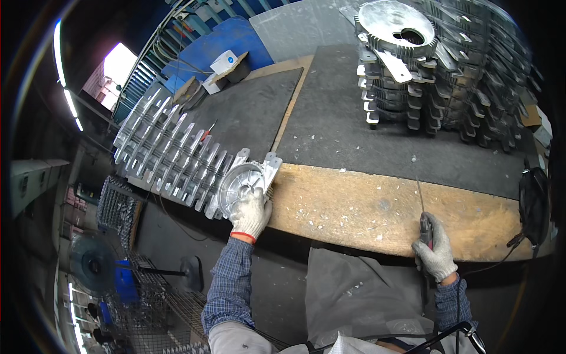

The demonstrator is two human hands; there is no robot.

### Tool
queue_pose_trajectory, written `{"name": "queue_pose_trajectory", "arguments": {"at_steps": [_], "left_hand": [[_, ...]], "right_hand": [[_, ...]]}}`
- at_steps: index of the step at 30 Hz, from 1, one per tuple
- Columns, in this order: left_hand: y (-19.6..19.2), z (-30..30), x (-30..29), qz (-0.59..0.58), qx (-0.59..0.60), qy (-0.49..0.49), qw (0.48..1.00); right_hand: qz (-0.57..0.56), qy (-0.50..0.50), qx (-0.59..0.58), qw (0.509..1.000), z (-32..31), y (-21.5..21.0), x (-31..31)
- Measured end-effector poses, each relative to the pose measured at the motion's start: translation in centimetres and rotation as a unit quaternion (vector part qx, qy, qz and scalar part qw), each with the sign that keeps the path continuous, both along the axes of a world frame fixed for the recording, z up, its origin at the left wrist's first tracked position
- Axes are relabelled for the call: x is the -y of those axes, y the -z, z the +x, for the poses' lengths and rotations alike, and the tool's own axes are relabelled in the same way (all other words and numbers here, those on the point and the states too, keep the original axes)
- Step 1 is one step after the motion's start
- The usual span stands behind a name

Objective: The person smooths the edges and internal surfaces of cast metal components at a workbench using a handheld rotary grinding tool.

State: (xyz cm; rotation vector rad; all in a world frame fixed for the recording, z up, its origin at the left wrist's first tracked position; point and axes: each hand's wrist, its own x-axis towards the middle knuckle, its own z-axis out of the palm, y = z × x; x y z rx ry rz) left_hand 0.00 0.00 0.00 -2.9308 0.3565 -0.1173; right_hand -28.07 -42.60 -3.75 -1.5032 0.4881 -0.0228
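Your left hand (250, 213), in a pale knitted glove with a red-edged cuff, is closed on the round metal casting (239, 177): its fingers bend over the near rim into the bowl, with the thumb along the right side. That casting sits at the left end of the wooden board (354, 212), its open bowl facing you, right beside a long row of finned castings (171, 156) that stretches off to the left

Your right hand (435, 248), gloved as well, is clenched around the dark handle of a slim-shafted tool (423, 213) near the right part of the board's front edge. The thin shaft points away from you over the wood, and the tool is well apart from the casting in your other hand

Pale chips (312, 223) lie scattered over the board between your two hands. Behind it spreads a dark mat (354, 118), where tall stacks of castings (413, 88) stand at the far right. A small red-handled tool (206, 133) lies just behind the row on your left
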Motion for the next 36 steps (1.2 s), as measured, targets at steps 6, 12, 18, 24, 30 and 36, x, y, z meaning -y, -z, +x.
{"name": "queue_pose_trajectory", "arguments": {"at_steps": [6,12,18,24,30,36], "left_hand": [[-1.7,4.1,1.6,-0.090,-0.025,-0.030,0.995],[-1.3,5.3,-0.6,-0.191,-0.096,-0.033,0.976],[0.6,7.1,-2.1,-0.197,-0.072,0.030,0.977],[-5.4,5.7,6.9,-0.017,0.156,0.089,0.984],[-16.3,5.3,25.8,-0.111,0.280,0.497,0.814],[-20.2,5.3,39.2,-0.129,0.228,0.478,0.838]], "right_hand": [[0.015,0.005,-0.004,1.000,0.5,0.1,0.4],[-0.004,0.000,-0.008,1.000,0.4,-0.3,0.2],[-0.047,-0.019,0.041,0.998,0.1,0.1,1.0],[-0.110,-0.052,-0.013,0.992,0.0,0.0,1.7],[-0.121,-0.070,0.005,0.990,-0.3,0.1,2.4],[-0.179,-0.075,0.033,0.980,-0.6,1.3,2.7]]}}
